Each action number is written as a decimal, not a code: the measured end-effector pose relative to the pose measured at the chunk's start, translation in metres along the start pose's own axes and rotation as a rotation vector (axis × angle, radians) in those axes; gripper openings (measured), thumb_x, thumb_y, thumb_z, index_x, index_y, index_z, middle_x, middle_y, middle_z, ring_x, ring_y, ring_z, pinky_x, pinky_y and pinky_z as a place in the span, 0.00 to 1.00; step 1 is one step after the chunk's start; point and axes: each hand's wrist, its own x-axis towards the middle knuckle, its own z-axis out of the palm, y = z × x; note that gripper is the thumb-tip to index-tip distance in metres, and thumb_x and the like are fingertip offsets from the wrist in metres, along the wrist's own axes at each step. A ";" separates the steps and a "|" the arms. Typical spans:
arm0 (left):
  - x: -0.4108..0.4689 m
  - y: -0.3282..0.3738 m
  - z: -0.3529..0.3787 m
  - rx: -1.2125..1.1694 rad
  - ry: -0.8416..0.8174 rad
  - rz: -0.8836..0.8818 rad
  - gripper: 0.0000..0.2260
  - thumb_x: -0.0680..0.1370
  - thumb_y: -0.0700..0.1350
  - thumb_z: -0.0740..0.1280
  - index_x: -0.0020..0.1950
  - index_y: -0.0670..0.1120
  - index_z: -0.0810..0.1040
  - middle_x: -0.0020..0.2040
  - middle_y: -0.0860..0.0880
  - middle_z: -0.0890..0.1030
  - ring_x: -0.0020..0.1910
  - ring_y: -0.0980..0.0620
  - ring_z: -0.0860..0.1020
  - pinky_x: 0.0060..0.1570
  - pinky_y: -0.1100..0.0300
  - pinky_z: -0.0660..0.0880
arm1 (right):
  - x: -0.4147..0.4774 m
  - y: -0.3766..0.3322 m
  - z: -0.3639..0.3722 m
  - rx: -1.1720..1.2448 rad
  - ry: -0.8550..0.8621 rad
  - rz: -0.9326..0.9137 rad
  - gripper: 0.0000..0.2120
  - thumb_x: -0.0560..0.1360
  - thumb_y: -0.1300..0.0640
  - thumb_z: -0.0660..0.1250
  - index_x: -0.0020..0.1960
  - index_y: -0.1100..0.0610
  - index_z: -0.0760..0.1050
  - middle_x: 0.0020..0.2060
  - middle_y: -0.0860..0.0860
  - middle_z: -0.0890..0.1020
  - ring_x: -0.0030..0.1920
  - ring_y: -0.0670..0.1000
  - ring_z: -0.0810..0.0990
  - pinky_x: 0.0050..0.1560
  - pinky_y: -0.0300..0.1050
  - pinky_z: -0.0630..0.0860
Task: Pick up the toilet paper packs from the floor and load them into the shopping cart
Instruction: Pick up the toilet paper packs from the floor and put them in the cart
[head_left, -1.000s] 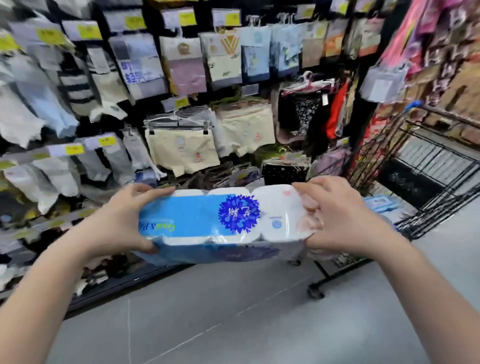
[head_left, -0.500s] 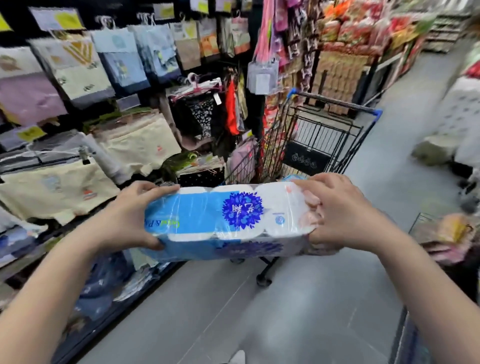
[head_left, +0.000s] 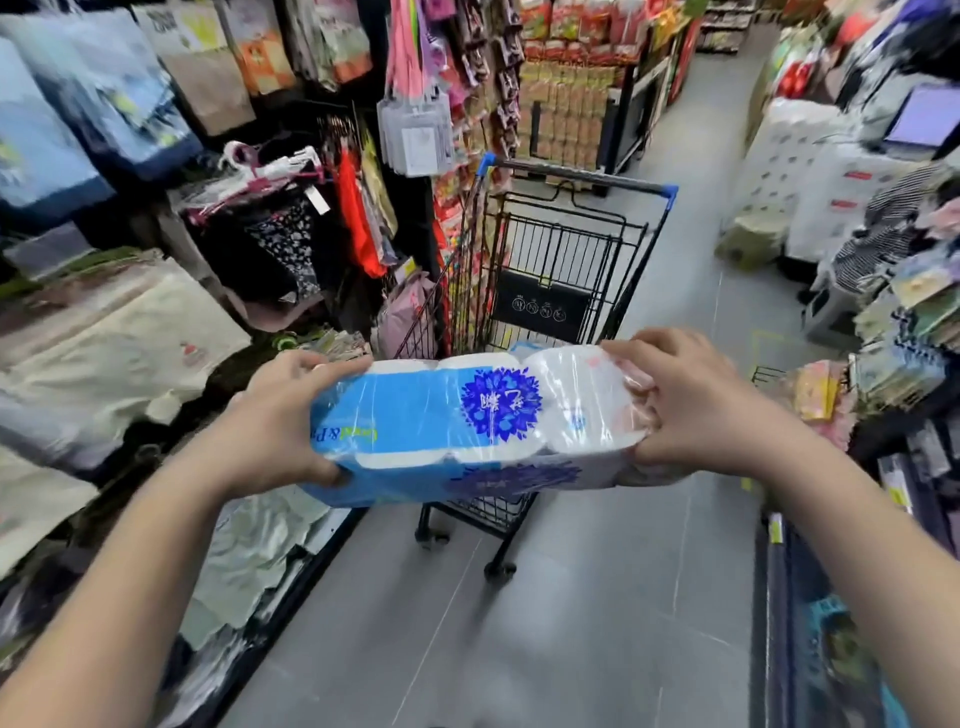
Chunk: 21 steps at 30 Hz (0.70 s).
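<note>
The toilet paper pack (head_left: 467, 426) bears, on its blue wrapper band near the left hand (head_left: 280, 415), yellow and white lettering seen upside down, of which roughly "Good & P…" can be made out before the wrap curves away. A dark blue flower emblem at the pack's centre carries white Chinese characters, also inverted and too blurred to read. The black placard (head_left: 540, 306) on the shopping cart (head_left: 571, 244) shows a row of four small white round symbols, not legible; tags on the hanging goods are unreadable.
</note>
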 end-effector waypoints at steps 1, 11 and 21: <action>0.011 0.000 0.002 -0.003 -0.007 0.009 0.51 0.52 0.57 0.75 0.74 0.70 0.61 0.63 0.56 0.63 0.69 0.52 0.63 0.71 0.46 0.65 | 0.005 0.004 0.001 0.002 -0.004 0.012 0.50 0.55 0.43 0.71 0.77 0.43 0.63 0.68 0.50 0.68 0.71 0.54 0.63 0.69 0.53 0.65; 0.106 0.039 0.033 0.015 -0.062 0.012 0.51 0.57 0.48 0.81 0.76 0.66 0.63 0.65 0.53 0.63 0.68 0.53 0.61 0.67 0.61 0.62 | 0.073 0.086 0.005 0.040 -0.042 0.036 0.49 0.54 0.44 0.68 0.76 0.43 0.64 0.68 0.50 0.69 0.71 0.54 0.64 0.70 0.54 0.66; 0.184 0.131 0.074 0.008 -0.069 -0.163 0.51 0.57 0.51 0.81 0.75 0.71 0.59 0.67 0.54 0.61 0.71 0.50 0.61 0.71 0.52 0.66 | 0.154 0.216 -0.024 0.032 -0.090 -0.092 0.49 0.55 0.46 0.70 0.77 0.43 0.64 0.69 0.51 0.68 0.72 0.55 0.63 0.71 0.54 0.63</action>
